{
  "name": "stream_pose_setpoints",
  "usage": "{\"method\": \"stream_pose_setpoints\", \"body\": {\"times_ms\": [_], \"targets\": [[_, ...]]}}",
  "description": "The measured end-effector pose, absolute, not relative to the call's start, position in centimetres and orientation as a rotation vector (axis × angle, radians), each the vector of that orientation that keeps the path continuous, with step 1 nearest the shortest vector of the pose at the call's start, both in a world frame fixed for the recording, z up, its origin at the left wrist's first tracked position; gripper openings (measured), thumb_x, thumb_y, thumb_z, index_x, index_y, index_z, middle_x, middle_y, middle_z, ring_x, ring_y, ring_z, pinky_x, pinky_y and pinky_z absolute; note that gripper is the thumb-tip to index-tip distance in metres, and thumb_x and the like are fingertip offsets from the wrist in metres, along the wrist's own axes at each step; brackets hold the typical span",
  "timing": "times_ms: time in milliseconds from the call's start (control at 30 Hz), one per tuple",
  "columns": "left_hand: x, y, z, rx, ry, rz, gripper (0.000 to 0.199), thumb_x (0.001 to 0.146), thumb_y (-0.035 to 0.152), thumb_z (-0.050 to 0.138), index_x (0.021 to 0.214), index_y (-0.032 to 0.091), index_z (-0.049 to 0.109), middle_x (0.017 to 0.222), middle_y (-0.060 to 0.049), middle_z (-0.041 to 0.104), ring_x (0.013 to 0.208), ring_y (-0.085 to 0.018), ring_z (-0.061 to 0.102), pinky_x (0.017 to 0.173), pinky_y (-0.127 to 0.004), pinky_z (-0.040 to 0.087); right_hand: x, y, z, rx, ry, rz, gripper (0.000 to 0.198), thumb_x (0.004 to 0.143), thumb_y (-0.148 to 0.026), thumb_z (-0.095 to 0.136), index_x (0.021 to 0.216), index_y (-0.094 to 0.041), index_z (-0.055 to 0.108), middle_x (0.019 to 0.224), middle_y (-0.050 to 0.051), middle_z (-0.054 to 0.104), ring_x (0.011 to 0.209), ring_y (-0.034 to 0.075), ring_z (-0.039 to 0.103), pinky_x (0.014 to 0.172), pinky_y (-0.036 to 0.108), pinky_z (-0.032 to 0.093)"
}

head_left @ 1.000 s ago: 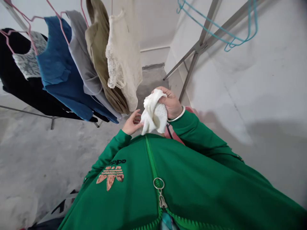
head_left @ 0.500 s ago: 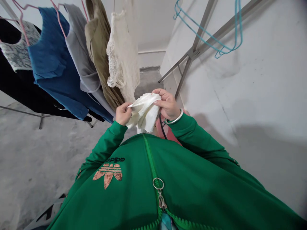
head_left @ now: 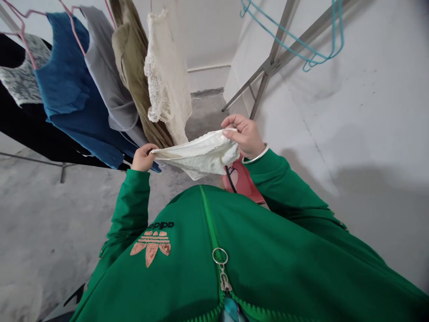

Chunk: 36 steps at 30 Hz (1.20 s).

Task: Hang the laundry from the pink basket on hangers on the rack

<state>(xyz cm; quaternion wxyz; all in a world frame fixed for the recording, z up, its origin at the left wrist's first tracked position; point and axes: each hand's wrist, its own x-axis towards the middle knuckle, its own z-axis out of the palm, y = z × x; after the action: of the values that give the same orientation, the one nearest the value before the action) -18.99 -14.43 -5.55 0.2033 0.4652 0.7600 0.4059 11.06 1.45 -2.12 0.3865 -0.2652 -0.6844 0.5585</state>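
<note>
A small white garment (head_left: 197, 154), which looks like a pair of underpants, is stretched sideways in front of my chest. My left hand (head_left: 143, 157) is closed on one end of its upper edge. At the other end my right hand (head_left: 246, 136) pinches the cloth between thumb and fingers; a pale bangle (head_left: 258, 154) circles that wrist. The gathered edge runs fairly straight between the hands, and the lower part hangs down to a point. Just behind it hangs a cream lace garment (head_left: 169, 76).
On pink hangers (head_left: 72, 27) at the left hang a blue top (head_left: 63, 76), a grey one (head_left: 107, 67) and an olive one (head_left: 130, 58). Blue hangers (head_left: 301, 53) hang upper right by a metal rack frame (head_left: 268, 67). Something pink (head_left: 243, 183) stands below my right hand.
My hands have moved apart, the left one to the left and the right one to the right. The bunched white underpants are now spread out between them.
</note>
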Motion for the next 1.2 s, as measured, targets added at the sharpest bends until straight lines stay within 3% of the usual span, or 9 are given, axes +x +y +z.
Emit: {"method": "stream_pose_setpoints", "body": {"times_ms": [167, 300, 433, 567, 733, 867, 1033, 1200], "targets": [[-17.5, -13.7, -4.5, 1.003, 1.934, 1.340, 0.016, 0.056, 0.025, 0.051, 0.064, 0.017, 0.062, 0.054, 0.003, 0.051, 0.052, -0.011, 0.041, 0.051, -0.022, 0.032, 11.7, 2.4, -2.3, -0.714, -1.930, 1.308, 0.035, 0.073, -0.044, 0.075, 0.093, -0.018, 0.065, 0.063, -0.005, 0.044, 0.057, 0.009, 0.037, 0.056, 0.025, 0.032], [-16.8, -13.2, -3.6, 0.903, 1.855, 1.492, 0.015, 0.056, 0.030, 0.056, 0.062, 0.017, 0.060, 0.051, 0.004, 0.048, 0.048, -0.009, 0.038, 0.047, -0.021, 0.028, 12.2, 3.1, -2.8, -0.746, -2.013, 1.355, 0.030, 0.070, -0.044, 0.077, 0.078, -0.016, 0.068, 0.065, -0.001, 0.055, 0.063, 0.012, 0.046, 0.060, 0.027, 0.036], [-17.0, -13.3, -3.3, 1.072, 1.887, 1.473, 0.015, 0.059, 0.032, 0.061, 0.062, 0.017, 0.063, 0.054, 0.002, 0.054, 0.050, -0.010, 0.043, 0.049, -0.021, 0.034, 12.1, 3.3, -4.2, -0.756, -1.916, 1.229, 0.025, 0.079, -0.042, 0.069, 0.071, -0.019, 0.066, 0.068, 0.001, 0.056, 0.068, 0.014, 0.048, 0.067, 0.030, 0.040], [-17.0, -13.5, -3.0, 1.397, 2.069, 1.318, 0.013, 0.065, 0.029, 0.061, 0.068, 0.019, 0.068, 0.064, 0.000, 0.065, 0.062, -0.015, 0.056, 0.061, -0.024, 0.044, 11.5, 2.4, -5.4, -0.731, -1.733, 1.068, 0.032, 0.084, -0.049, 0.063, 0.070, -0.021, 0.063, 0.076, 0.002, 0.056, 0.077, 0.016, 0.050, 0.077, 0.031, 0.042], [-16.4, -13.2, -2.9, 1.576, 2.138, 1.189, 0.017, 0.070, 0.033, 0.061, 0.071, 0.019, 0.071, 0.075, -0.004, 0.072, 0.073, -0.019, 0.063, 0.072, -0.028, 0.049, 10.3, 1.4, -6.6, -0.749, -1.452, 1.312, 0.042, 0.081, -0.060, 0.063, 0.071, -0.019, 0.059, 0.068, -0.002, 0.049, 0.066, 0.011, 0.045, 0.068, 0.028, 0.040], [-15.8, -12.7, -3.0, 1.447, 1.940, 1.215, 0.025, 0.070, 0.042, 0.067, 0.071, 0.017, 0.071, 0.070, -0.003, 0.069, 0.068, -0.018, 0.061, 0.065, -0.026, 0.048, 9.8, 2.3, -7.4, -0.768, -1.197, 1.566, 0.049, 0.071, -0.066, 0.071, 0.072, -0.019, 0.053, 0.063, -0.005, 0.045, 0.059, 0.009, 0.043, 0.060, 0.024, 0.040], [-14.3, -11.8, -3.0, 1.008, 1.648, 1.425, 0.043, 0.062, 0.057, 0.077, 0.070, 0.016, 0.066, 0.055, 0.000, 0.058, 0.054, -0.015, 0.056, 0.050, -0.026, 0.045, 9.9, 3.6, -8.6, -0.851, -1.363, 1.740, 0.052, 0.065, -0.065, 0.074, 0.073, -0.018, 0.053, 0.065, -0.003, 0.052, 0.061, 0.009, 0.046, 0.057, 0.024, 0.038], [-12.2, -10.8, -2.1, 0.832, 1.457, 1.590, 0.041, 0.059, 0.051, 0.083, 0.074, 0.018, 0.064, 0.059, -0.001, 0.061, 0.074, -0.022, 0.068, 0.063, -0.031, 0.056, 9.7, 4.7, -10.6, -0.958, -1.583, 1.640, 0.041, 0.075, -0.057, 0.064, 0.074, -0.017, 0.055, 0.069, -0.001, 0.052, 0.064, 0.011, 0.044, 0.063, 0.026, 0.037]]}}
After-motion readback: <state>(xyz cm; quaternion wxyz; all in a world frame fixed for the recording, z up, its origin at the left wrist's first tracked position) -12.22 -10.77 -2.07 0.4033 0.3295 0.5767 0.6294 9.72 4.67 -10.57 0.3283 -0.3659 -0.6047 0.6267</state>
